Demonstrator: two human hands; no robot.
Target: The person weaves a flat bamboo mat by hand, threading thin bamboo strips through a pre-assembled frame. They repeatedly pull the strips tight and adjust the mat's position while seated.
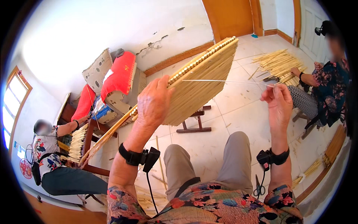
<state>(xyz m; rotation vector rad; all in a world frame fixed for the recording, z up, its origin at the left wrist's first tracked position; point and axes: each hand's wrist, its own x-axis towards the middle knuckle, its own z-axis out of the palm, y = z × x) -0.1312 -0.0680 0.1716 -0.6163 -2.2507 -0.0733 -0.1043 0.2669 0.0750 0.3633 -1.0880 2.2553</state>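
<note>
A board of pale yellow stalks (205, 87), bound side by side with cut ends along its upper edge, is tilted up in front of me. My left hand (153, 100) wraps round its left edge, gripping it. Longer loose stalks (102, 140) trail from there down to the lower left. A thin white thread (209, 80) runs from the board across to my right hand (278, 102), which is raised at the right and pinches the thread between thumb and finger, with what may be a thin needle, too small to tell.
A wooden stand (194, 129) is before my knees. A co-worker (52, 149) works at the left beside a sofa (123, 82); another (328, 89) sits at the right with loose stalks (279, 61). Scissors (259, 190) and stalk bundles (309, 170) lie at the lower right.
</note>
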